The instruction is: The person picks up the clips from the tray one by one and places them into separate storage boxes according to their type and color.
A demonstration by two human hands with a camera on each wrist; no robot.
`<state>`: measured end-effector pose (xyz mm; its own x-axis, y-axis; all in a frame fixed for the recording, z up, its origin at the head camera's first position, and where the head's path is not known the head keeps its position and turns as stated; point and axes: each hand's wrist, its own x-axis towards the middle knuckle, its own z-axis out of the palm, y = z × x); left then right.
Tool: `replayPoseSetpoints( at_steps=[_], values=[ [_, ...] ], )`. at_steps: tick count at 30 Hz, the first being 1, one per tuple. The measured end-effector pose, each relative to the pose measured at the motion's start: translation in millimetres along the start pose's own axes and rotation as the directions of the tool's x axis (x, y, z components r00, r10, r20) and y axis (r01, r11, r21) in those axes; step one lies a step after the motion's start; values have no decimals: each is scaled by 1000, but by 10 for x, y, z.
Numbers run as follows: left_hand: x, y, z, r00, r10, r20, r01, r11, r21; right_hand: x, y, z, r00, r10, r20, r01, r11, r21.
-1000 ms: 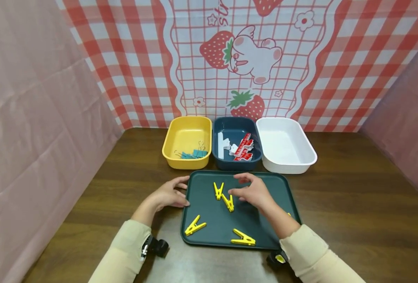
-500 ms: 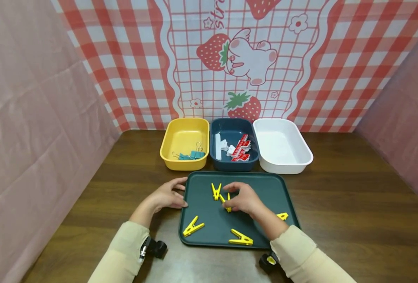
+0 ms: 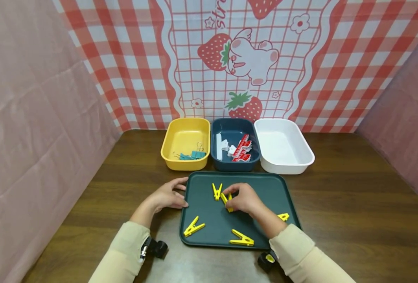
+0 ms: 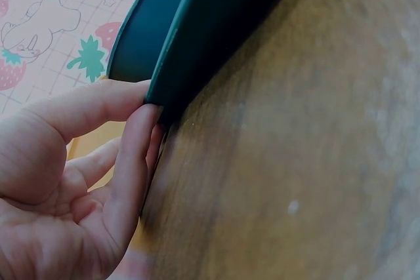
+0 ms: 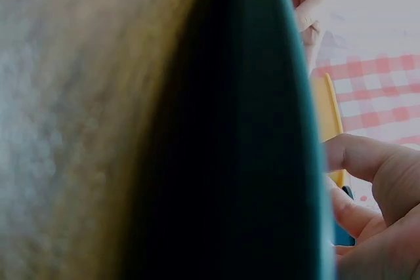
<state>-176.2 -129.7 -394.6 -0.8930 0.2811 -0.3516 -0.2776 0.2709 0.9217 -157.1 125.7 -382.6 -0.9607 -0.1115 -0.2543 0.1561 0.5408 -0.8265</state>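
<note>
A dark green tray [image 3: 212,218] lies on the wooden table with several yellow clothespins on it. My right hand [image 3: 247,199] pinches a yellow clothespin [image 3: 225,199] between thumb and fingers near the tray's middle. Just left of it lies another clothespin [image 3: 217,192]. Others sit at the front left [image 3: 194,226], at the front [image 3: 242,238] and by my right forearm [image 3: 283,216]. My left hand [image 3: 168,195] touches the tray's left edge, thumb and fingers spread along it. In the left wrist view, its fingertips [image 4: 152,96] meet the rim; the right wrist view hides the pinched clothespin.
Behind the tray stand three bins side by side. The yellow bin [image 3: 185,164] holds teal binder clips [image 3: 193,155]; the dark blue bin [image 3: 234,166] holds white [image 3: 220,147] and red clips [image 3: 243,149]. The white bin [image 3: 283,147] is at right. A checked cloth [image 3: 138,70] hangs behind.
My right hand has come down and left onto the middle clothespin and now pinches it; the clothespin has turned slightly. My left hand stays at the tray's edge.
</note>
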Motion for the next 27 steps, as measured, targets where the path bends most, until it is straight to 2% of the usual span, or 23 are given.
replayPoseSetpoints(
  at_steps=[6,13,19,27],
  values=[
    [1,8,-3,1000,-3,0,3,1000,1,-8,4,-30,1000,19,4,-19,994,111],
    [-7,11,-8,1000,0,3,0,1000,0,1,23,-69,997,62,48,-72,964,255],
    [-14,14,-6,1000,1,3,-1,1000,-2,-13,18,-122,992,99,77,-118,945,306],
    [-8,4,-10,1000,1,9,-1,1000,-7,-4,5,-225,992,115,59,-128,922,364]
  ],
)
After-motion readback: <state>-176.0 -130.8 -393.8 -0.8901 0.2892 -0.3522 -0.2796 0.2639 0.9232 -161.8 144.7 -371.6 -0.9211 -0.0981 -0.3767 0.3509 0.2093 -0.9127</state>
